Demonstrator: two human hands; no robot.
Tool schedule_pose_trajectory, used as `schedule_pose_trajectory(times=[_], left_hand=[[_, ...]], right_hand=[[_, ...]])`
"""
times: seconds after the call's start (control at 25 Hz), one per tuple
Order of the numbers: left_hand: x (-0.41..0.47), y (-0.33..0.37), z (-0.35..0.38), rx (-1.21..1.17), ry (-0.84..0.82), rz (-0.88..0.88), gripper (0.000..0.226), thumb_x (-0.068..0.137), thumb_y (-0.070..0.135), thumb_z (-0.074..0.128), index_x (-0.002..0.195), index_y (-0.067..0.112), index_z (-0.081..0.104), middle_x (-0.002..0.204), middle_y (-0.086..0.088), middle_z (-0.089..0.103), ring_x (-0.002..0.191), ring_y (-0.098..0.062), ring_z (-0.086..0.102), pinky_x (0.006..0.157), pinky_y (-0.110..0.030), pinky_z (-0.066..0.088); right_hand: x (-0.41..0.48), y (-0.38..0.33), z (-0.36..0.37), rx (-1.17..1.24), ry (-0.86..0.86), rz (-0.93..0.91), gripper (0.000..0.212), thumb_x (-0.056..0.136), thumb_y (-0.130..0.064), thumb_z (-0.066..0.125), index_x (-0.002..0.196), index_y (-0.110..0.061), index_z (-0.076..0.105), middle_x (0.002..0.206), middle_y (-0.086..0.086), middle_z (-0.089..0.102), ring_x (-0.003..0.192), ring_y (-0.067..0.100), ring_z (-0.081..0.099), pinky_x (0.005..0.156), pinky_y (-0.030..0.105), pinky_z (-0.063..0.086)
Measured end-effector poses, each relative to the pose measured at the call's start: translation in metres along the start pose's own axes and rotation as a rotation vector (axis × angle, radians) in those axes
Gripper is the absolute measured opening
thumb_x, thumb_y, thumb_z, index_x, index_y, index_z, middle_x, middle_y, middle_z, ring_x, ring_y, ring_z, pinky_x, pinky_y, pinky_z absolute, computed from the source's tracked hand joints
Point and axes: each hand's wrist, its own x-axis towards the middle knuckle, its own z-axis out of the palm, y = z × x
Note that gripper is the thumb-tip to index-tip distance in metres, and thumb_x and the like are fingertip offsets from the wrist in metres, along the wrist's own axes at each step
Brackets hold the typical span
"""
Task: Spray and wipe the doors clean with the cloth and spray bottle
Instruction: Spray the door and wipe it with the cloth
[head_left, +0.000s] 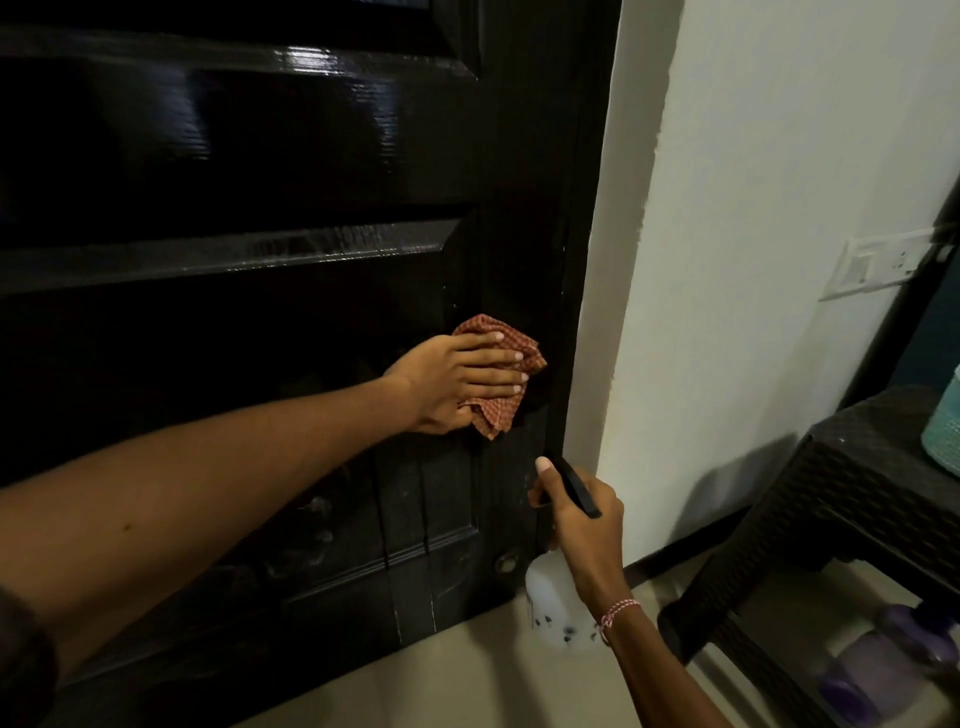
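A glossy black panelled door (260, 156) fills the left and middle of the head view. My left hand (457, 382) lies flat with straight fingers on a red-checked cloth (498, 415), pressing it against the door near its right edge. Lower down, my right hand (582, 525) grips the black spray head of a white translucent spray bottle (550, 597), which hangs close to the door's lower right corner. Its nozzle points toward the door. Drip streaks and smears show on the lower panel (395, 519).
A white wall (753, 260) with a switch plate (878, 267) stands right of the door frame. A dark woven-pattern table (831, 478) sits at the right, a teal container (945, 431) on top and a purple bottle (872, 670) beneath. The floor (493, 686) is pale tile.
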Motion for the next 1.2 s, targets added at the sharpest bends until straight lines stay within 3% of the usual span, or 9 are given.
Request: schedule_pose_trajectory(times=[0.24,0.4,0.72,0.92,1.08,1.2], left_hand=[[-0.061,-0.023,0.012,0.039,-0.004,-0.062,0.067,0.106,0.051,0.004,0.159,0.023,-0.027,0.163,0.002,-0.036,0.148,-0.021,-0.038,0.12,-0.046,-0.028],[-0.087,-0.021,0.025,0.043,-0.004,-0.105,0.068,0.105,0.051,0.001,0.159,0.023,-0.03,0.164,0.001,-0.04,0.15,-0.024,-0.038,0.125,-0.047,-0.022],[-0.166,-0.002,0.072,-0.037,0.022,-0.17,0.07,0.105,0.052,0.001,0.156,0.021,-0.036,0.163,-0.001,-0.043,0.152,-0.025,-0.038,0.128,-0.046,-0.014],[-0.244,0.016,0.109,-0.132,0.055,-0.296,0.07,0.105,0.05,0.006,0.162,0.024,-0.025,0.17,0.0,-0.032,0.157,-0.022,-0.029,0.13,-0.046,-0.011],[-0.304,0.017,0.134,-0.149,0.053,-0.368,0.07,0.106,0.048,0.015,0.165,0.026,-0.016,0.173,0.002,-0.023,0.16,-0.021,-0.02,0.131,-0.047,-0.006],[-0.346,0.012,0.146,-0.154,0.058,-0.435,0.07,0.105,0.047,0.019,0.168,0.026,-0.004,0.176,0.001,-0.008,0.162,-0.022,-0.008,0.132,-0.048,0.0]], right_hand=[[-0.018,-0.012,0.028,-0.002,-0.079,-0.002,0.042,0.089,-0.065,0.063,0.081,-0.025,0.075,0.078,-0.003,0.076,0.081,0.019,0.073,0.078,0.044,0.061],[-0.03,-0.027,0.047,0.04,-0.139,-0.041,0.037,0.093,-0.051,0.066,0.082,-0.017,0.076,0.076,-0.003,0.076,0.077,0.007,0.072,0.075,0.032,0.054],[-0.043,-0.011,0.089,0.035,-0.252,-0.088,0.031,0.101,-0.035,0.069,0.079,-0.014,0.076,0.076,0.003,0.076,0.073,0.01,0.071,0.073,0.023,0.049],[-0.06,0.004,0.118,0.046,-0.348,-0.105,0.028,0.099,-0.039,0.071,0.082,-0.018,0.076,0.079,0.005,0.076,0.071,0.021,0.072,0.068,0.033,0.052],[-0.069,0.003,0.145,0.027,-0.408,-0.102,0.04,0.089,-0.051,0.072,0.074,-0.014,0.073,0.067,0.006,0.071,0.063,0.021,0.068,0.059,0.029,0.053],[-0.082,0.001,0.169,-0.027,-0.541,-0.144,0.038,0.091,-0.053,0.074,0.072,-0.02,0.072,0.07,0.005,0.071,0.073,0.021,0.07,0.069,0.032,0.057]])
